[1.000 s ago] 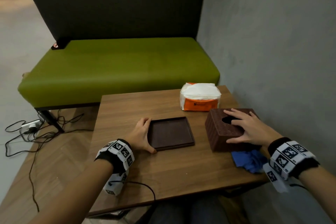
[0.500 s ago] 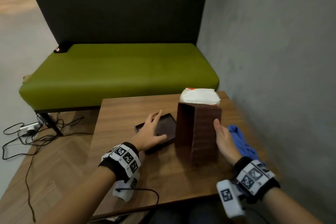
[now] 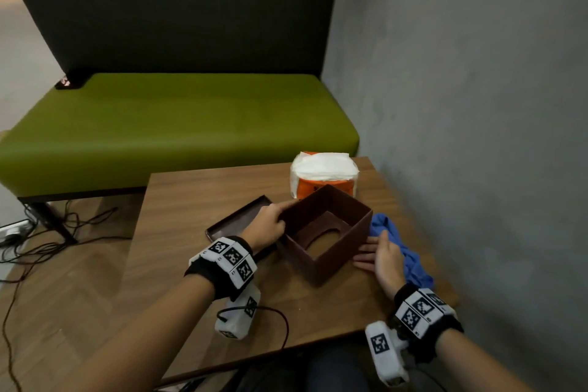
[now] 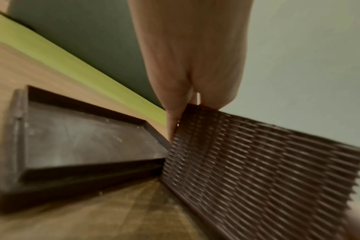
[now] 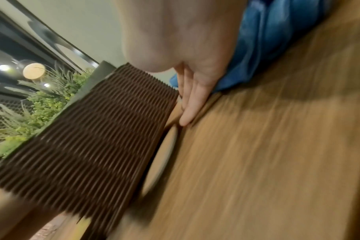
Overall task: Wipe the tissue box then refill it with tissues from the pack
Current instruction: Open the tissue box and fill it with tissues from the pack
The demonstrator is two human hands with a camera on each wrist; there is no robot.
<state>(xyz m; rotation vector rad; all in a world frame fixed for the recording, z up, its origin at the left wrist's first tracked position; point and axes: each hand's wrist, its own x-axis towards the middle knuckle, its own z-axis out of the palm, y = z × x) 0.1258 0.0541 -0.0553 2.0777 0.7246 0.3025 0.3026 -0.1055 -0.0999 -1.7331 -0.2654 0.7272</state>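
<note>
Turned over since half a second ago: tissue box (image 3: 327, 234), then standing on end, now open side up on the table (image 3: 197, 200), oval slot facing down against the wood. Ribbed brown walls, hollow inside, nothing in it. Set near the middle of the table, slightly skewed to the edges.

Left hand (image 3: 269, 226) moved off the tray and onto the box's left rim; fingers (image 4: 175, 116) curled over the top edge, thumb outside, pinching the wall. Right hand (image 3: 381, 256) dropped low beside the box's right wall, fingers (image 5: 190, 105) straight and together, lying along the table at the foot of the box, tips touching or just beside the wall; cannot tell which from the blur.

Dark flat tray (image 3: 237, 224), the box's base, just left of the box and partly under the left wrist, one corner meeting the box wall in the left wrist view. Blue cloth (image 3: 401, 248) crumpled just right of the box, behind the right hand. Tissue pack (image 3: 323, 173), white with an orange band, just beyond the box at the table's far edge. Green bench (image 3: 178, 134) past the table, grey wall (image 3: 461, 105) to the right, cables (image 3: 47, 232) on the floor at left.
</note>
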